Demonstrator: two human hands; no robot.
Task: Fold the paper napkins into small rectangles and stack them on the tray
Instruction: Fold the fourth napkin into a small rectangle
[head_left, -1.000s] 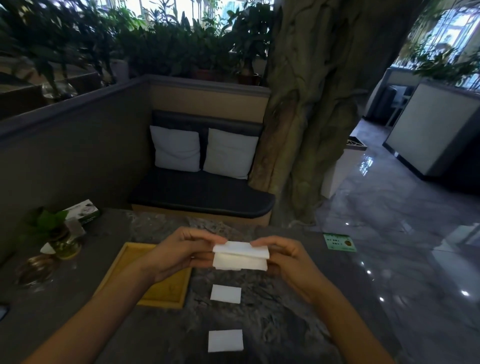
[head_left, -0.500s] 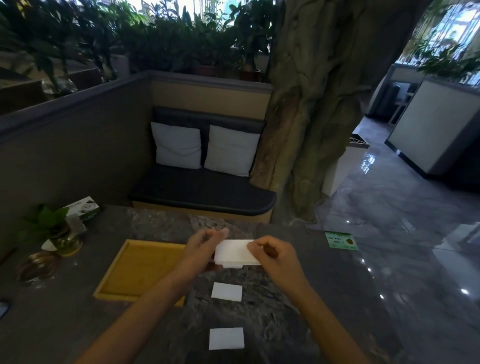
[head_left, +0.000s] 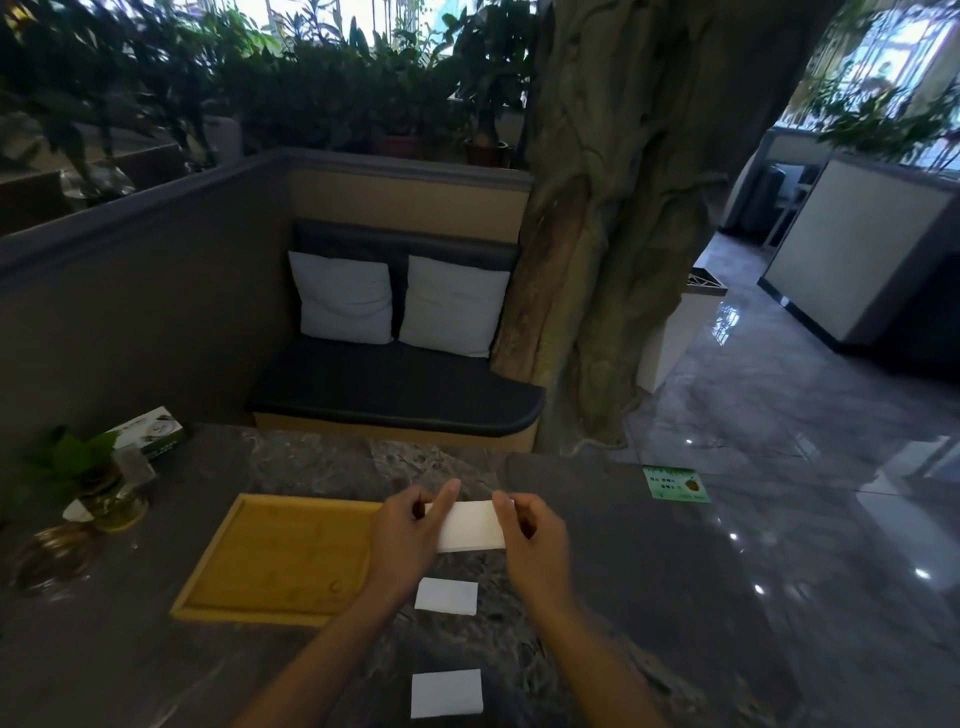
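A white paper napkin (head_left: 471, 525), folded to a flat rectangle, is held between both hands just above the dark marble table (head_left: 649, 597). My left hand (head_left: 408, 535) pinches its left end, thumb raised. My right hand (head_left: 530, 535) pinches its right end. Two small folded white napkins lie on the table nearer me, one (head_left: 447, 596) just below the hands and one (head_left: 447, 692) close to the front edge. A wooden tray (head_left: 280, 561) with nothing on it sits left of my hands.
At the far left stand a small potted plant in a glass jar (head_left: 111, 499), a tissue box (head_left: 150, 431) and a glass ashtray (head_left: 49, 556). A green card (head_left: 675, 484) lies at the table's right edge. Beyond the table is a bench with two white cushions.
The napkin went from a loose double layer to a flatter, narrower rectangle. Both hands moved slightly away from me and closer together along it.
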